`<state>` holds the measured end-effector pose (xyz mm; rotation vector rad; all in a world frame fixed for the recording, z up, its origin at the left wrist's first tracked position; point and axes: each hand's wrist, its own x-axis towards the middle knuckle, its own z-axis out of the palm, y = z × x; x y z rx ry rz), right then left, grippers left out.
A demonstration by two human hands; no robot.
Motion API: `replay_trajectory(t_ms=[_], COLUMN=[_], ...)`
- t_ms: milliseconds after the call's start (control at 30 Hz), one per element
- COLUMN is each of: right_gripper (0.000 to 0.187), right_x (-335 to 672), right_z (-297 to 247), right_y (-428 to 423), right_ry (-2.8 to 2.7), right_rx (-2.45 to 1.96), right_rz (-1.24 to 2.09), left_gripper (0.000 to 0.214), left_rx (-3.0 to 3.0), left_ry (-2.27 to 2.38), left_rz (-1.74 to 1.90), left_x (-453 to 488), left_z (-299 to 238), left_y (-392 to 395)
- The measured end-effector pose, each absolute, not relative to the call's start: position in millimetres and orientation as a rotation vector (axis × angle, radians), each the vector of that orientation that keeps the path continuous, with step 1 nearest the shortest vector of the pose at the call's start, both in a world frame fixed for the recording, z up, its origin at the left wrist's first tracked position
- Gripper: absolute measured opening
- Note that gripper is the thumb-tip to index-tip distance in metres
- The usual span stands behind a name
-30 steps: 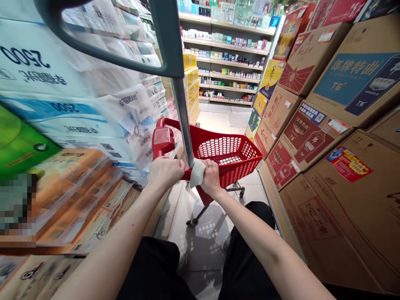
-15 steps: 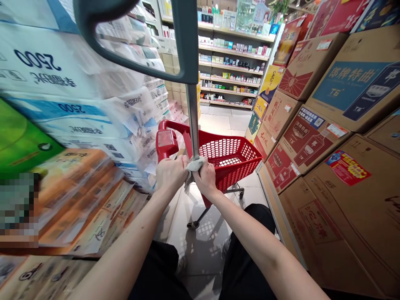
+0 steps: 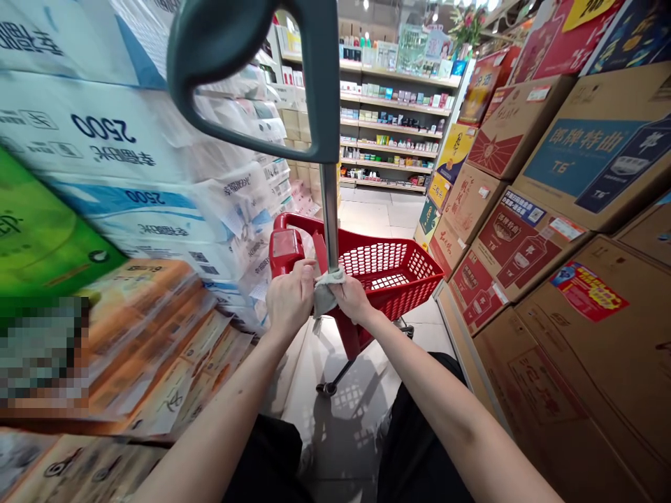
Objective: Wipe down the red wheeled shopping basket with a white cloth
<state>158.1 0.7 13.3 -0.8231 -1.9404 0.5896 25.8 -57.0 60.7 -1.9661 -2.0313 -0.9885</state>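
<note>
1. Cloth [image 3: 326, 296], pale and crumpled, sits at the low end of the metal pole [image 3: 330, 216], between the two hands; part of it hangs down below them. Whether it goes all the way around the pole cannot be told.
2. The right hand [image 3: 352, 299] has its fingers closed on the right side of the cloth, pinching it against or close to the pole.
3. The left hand [image 3: 290, 297] is curled, knuckles up, just beside the cloth's left edge; I cannot tell what, if anything, its hidden fingers hold.
4. A grey looped handle [image 3: 326, 91] tops the pole, nearest the viewer.
5. Just beyond the left hand is a glossy red block [image 3: 286, 249], part of the shopping cart.
6. The cart's red mesh basket [image 3: 388, 297] extends to the far right of the hands, with a wheel [image 3: 327, 389] on the floor below.
7. Wrapped white packs [image 3: 105, 140] are stacked on the left, with orange packs [image 3: 152, 286] nearer; cardboard boxes [image 3: 556, 328] line the right.
8. Stocked shelves [image 3: 391, 127] stand at the far end.
</note>
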Motion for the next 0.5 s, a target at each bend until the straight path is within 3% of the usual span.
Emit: replay_trajectory(t_ms=[200,500], right_gripper=[0.047,0.035], right_x=[133.4,161.6], right_z=[36.5,-1.3], right_y=[3.7,-3.5], right_ry=[-1.579,-1.944], right_rx=[-0.748,-0.845], right_rz=[0.688,0.41], left_gripper=[0.052,0.052], left_rx=[-2.001,-2.138], left_ry=[-2.022,-1.964], left_rz=[-1.156,-1.516], left_x=[20.0,16.1], left_z=[60.8,62.3], left_y=[-59.9,-61.8])
